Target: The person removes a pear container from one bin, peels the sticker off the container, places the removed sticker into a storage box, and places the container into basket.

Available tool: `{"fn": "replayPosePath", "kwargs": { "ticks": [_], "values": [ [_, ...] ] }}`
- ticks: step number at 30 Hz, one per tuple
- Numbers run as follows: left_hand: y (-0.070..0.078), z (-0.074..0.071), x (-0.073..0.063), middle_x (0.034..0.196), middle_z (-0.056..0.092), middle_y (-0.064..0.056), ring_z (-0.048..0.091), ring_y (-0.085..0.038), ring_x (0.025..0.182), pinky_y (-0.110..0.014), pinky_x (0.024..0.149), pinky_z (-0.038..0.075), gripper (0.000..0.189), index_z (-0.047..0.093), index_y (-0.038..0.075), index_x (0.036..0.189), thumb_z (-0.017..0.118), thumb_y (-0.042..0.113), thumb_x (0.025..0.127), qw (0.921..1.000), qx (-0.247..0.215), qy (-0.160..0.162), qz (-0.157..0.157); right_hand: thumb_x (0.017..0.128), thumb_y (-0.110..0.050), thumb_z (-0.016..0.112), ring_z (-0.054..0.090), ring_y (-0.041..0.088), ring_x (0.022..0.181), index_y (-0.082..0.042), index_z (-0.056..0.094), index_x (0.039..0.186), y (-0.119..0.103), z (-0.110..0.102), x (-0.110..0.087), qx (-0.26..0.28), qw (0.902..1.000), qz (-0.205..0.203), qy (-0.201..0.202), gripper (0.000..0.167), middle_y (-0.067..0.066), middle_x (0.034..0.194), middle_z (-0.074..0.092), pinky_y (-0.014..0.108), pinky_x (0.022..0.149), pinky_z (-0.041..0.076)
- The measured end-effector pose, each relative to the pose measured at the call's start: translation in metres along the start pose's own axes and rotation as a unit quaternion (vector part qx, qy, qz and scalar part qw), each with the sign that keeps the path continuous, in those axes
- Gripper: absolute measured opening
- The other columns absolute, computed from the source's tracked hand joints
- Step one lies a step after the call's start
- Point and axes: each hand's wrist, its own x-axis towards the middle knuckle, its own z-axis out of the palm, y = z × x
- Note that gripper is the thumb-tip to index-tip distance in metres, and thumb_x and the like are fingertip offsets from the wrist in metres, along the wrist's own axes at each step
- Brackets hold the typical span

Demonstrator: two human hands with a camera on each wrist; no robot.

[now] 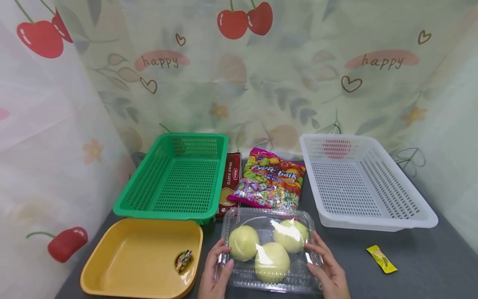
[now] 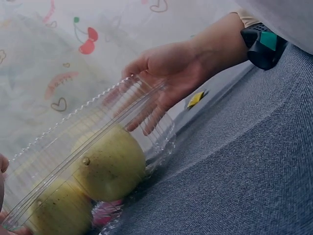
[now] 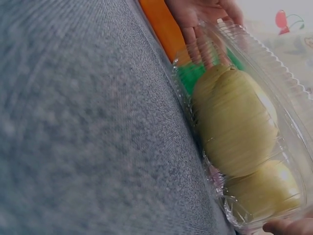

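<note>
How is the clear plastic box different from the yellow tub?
The clear plastic box is see-through, but the yellow tub is a solid colour. The box is covered on top, while the tub is open. Three round, pale yellow-green fruits are in the box; one small dark packet lies in the tub. Both have rounded corners and something inside.

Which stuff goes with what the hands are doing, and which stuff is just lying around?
Part of the job: clear plastic box, three pale fruits inside it.

Just lying around: green basket, white basket, yellow tray, small dark item, candy bag, red box, small yellow packet.
</note>
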Motion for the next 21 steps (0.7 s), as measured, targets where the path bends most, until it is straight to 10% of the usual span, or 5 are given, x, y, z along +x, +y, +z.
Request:
{"fn": "replayPosePath", "kwargs": {
  "ticks": [21],
  "values": [
    [0.0007, -0.0014, 0.0008, 0.147, 0.029, -0.021, 0.021, -0.042, 0.138, -0.056, 0.109, 0.022, 0.028, 0.05, 0.001, 0.117, 0.054, 0.01, 0.091, 0.9998, -0.003, -0.012, -0.013, 0.088, -0.001, 0.056, 0.028, -0.024, 0.122, 0.006, 0.053, 0.124, -0.0065, -0.002, -0.0007, -0.028, 0.9926, 0.118, 0.01, 0.037, -0.01, 0.148, 0.032, -0.001, 0.093, 0.031]
  ]
}}
